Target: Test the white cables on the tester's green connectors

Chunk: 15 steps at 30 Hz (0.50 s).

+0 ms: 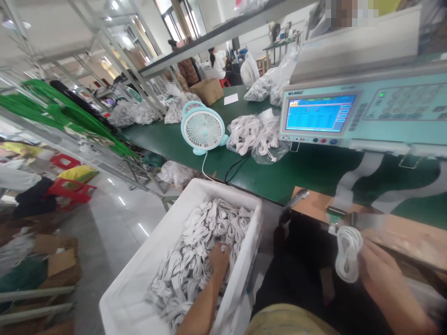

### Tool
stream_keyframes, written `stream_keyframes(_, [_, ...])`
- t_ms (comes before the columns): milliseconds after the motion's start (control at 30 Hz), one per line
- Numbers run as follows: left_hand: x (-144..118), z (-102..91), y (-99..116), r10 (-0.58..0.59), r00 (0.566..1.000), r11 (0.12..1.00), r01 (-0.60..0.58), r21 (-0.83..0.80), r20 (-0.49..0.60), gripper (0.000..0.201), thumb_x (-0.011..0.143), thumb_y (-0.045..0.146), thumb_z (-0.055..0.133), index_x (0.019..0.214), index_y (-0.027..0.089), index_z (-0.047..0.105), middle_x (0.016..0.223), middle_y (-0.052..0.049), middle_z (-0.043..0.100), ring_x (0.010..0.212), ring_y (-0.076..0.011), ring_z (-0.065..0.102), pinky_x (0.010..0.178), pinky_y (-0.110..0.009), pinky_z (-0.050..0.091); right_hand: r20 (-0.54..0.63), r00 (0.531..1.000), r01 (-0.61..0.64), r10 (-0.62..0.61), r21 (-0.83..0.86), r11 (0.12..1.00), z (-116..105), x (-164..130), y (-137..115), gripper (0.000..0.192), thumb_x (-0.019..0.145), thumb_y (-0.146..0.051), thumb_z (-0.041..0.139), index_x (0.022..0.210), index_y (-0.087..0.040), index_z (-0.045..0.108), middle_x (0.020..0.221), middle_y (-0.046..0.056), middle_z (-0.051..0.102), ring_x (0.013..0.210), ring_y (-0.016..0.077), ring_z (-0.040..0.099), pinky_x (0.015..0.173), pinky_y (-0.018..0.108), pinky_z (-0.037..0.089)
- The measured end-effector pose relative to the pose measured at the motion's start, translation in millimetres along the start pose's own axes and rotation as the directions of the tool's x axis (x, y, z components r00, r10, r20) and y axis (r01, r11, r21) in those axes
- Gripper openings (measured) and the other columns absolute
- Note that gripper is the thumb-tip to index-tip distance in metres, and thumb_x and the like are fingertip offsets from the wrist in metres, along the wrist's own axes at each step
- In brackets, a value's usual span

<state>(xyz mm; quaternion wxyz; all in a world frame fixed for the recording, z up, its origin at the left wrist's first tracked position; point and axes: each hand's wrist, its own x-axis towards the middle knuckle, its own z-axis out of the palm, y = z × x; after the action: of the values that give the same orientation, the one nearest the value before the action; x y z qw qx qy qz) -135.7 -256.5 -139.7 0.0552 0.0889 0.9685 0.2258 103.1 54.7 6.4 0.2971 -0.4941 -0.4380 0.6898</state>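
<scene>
A green workbench [279, 177] backs a white plastic crate [139, 288] of coiled cables [195, 260]. The left hand [219, 258] digs in, grip hidden; the right hand [379, 267] pinches one looped white cable [347, 253].

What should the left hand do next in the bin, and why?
Probably close the left hand on one coiled cable and lift it out: it rests palm-down on the white cable bundles in the white bin, while the right hand holds a coiled cable at the fixture.
</scene>
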Motion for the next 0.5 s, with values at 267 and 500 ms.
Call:
stream_keyframes(267, [15, 2.2, 16, -0.061, 0.993, 0.972, 0.034, -0.233, -0.106, 0.010, 0.072, 0.027, 0.056, 0.065, 0.023, 0.050, 0.074, -0.006, 0.056, 0.091, -0.0292, 0.053, 0.076, -0.037, 0.039, 0.029, 0.991, -0.137, 0.134, 0.134, 0.981, 2, -1, 0, 0.032, 0.041, -0.023, 0.080, 0.069, -0.022, 0.066, 0.076, 0.007, 0.070, 0.069, 0.0274, 0.065, 0.052, 0.029, 0.050])
stream_keyframes(500, [9, -33.5, 42, -0.111, 0.991, 0.981, 0.121, -0.154, 0.072, 0.008, 0.067, 0.032, 0.053, 0.063, 0.027, 0.050, 0.070, 0.003, 0.061, 0.087, -0.0241, 0.058, 0.076, -0.031, 0.041, 0.076, 0.996, -0.058, 0.047, 0.141, 0.988, 1, -3, -1, 0.031, 0.048, -0.031, 0.079, 0.075, -0.020, 0.067, 0.067, 0.003, 0.067, 0.058, 0.0216, 0.061, 0.048, 0.027, 0.045])
